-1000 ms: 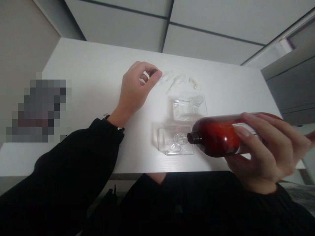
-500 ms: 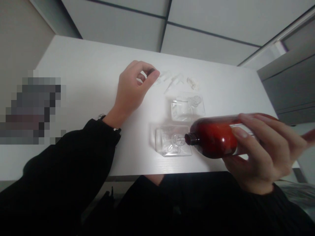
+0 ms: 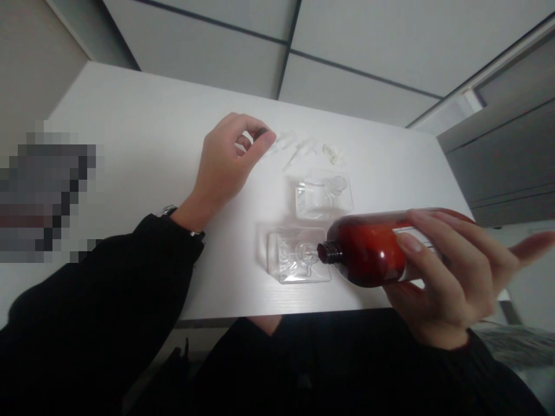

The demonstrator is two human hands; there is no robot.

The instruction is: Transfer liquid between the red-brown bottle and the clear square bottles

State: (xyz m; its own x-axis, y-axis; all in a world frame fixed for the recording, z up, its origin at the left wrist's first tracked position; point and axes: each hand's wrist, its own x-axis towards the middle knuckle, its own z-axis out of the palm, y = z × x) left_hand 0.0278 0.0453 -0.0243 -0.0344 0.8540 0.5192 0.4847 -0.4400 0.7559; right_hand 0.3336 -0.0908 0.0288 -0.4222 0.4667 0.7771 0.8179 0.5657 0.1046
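Note:
My right hand (image 3: 451, 277) grips a large red-brown bottle (image 3: 368, 254) that lies almost level, uncapped. Its dark threaded neck points left at the mouth of a small clear square bottle (image 3: 297, 263) near the table's front edge. A second clear square bottle (image 3: 323, 196) stands just behind it. My left hand (image 3: 225, 164) rests on the white table (image 3: 130, 133), fingers curled with thumb and forefinger pinched on a small dark thing I cannot make out. Clear pump parts (image 3: 299, 151) lie right of that hand.
A small clear cap (image 3: 332, 153) lies at the back by the pump parts. A blurred-out patch (image 3: 43, 196) covers the table's left edge. Grey cabinets (image 3: 507, 150) stand to the right, and tiled floor (image 3: 347, 46) shows beyond the table.
The red-brown bottle has shifted a little left, bringing its neck closer to the near clear bottle's mouth. My left hand has barely moved.

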